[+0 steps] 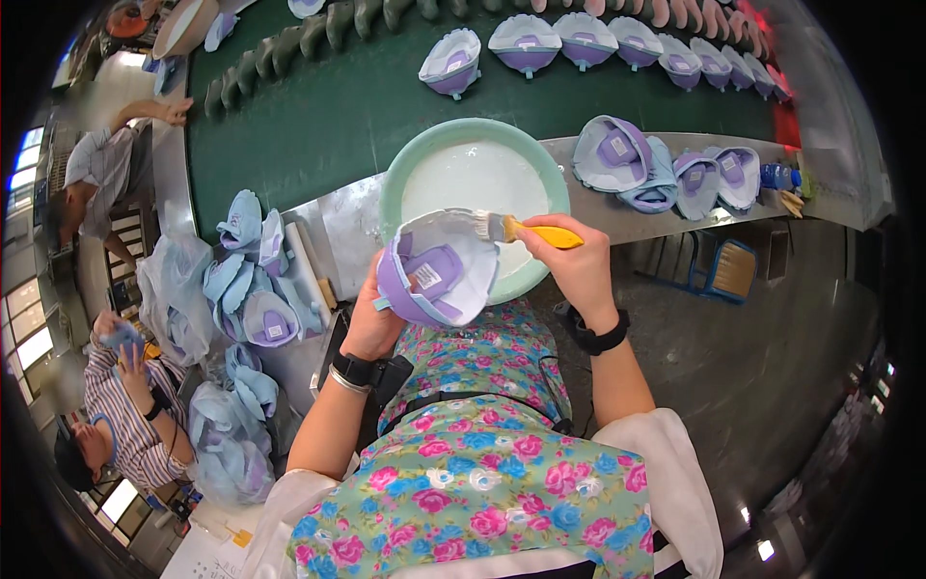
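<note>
My left hand (374, 314) grips a purple and pale blue shoe upper (410, 289) from below and the left, its open side turned up toward me. A small white label sits on the purple tongue inside it. In my right hand (579, 270) is a paintbrush (545, 234) with a yellow handle. Its pale bristles touch the upper's far right rim. Beyond and partly beneath the upper stands a mint green basin (391, 188) of milky white liquid. Fingers of my left hand behind the upper are partly hidden.
Several finished-looking uppers (526, 43) and rows of dark shoe lasts (338, 24) line the green conveyor belt (289, 145). More uppers (612, 154) lie right of the basin, by a blue bottle (779, 177). Uppers pile up at left (256, 299). Two people work at left; a chair (728, 270) stands right.
</note>
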Demonstrator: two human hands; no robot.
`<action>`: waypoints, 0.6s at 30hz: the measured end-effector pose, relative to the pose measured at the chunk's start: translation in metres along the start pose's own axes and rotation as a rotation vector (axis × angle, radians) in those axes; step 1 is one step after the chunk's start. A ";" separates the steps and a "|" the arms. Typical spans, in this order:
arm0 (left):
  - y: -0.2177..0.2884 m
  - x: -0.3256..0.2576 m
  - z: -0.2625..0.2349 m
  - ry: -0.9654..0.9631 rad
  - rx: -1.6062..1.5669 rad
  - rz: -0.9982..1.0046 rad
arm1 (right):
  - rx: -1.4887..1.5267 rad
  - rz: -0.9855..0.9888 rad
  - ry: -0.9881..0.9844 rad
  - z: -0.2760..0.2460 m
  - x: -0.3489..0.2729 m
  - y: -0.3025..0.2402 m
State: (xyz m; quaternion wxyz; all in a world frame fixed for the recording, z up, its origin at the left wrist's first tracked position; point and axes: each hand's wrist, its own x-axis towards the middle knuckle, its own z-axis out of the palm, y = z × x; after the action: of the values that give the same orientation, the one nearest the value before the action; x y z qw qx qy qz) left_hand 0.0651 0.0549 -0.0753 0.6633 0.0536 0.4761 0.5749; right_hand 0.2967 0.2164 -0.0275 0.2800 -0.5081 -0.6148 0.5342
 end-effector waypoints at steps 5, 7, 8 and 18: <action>0.017 0.008 0.015 0.006 0.054 0.194 | 0.117 0.201 0.050 0.016 -0.015 -0.011; 0.018 0.010 0.014 0.006 0.144 0.278 | 0.209 0.278 -0.011 0.017 -0.019 -0.021; 0.021 0.010 0.017 0.030 0.240 0.332 | 0.255 0.317 -0.042 0.016 -0.020 -0.027; 0.033 0.009 0.039 0.105 0.269 0.399 | 0.129 0.191 -0.035 -0.005 -0.011 -0.036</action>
State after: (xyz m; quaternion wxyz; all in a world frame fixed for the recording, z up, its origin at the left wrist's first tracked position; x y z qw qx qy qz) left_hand 0.0677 0.0914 -0.0393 0.4980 0.2045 0.5619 0.6281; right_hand 0.2935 0.2110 0.0102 0.2491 -0.5359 -0.5326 0.6059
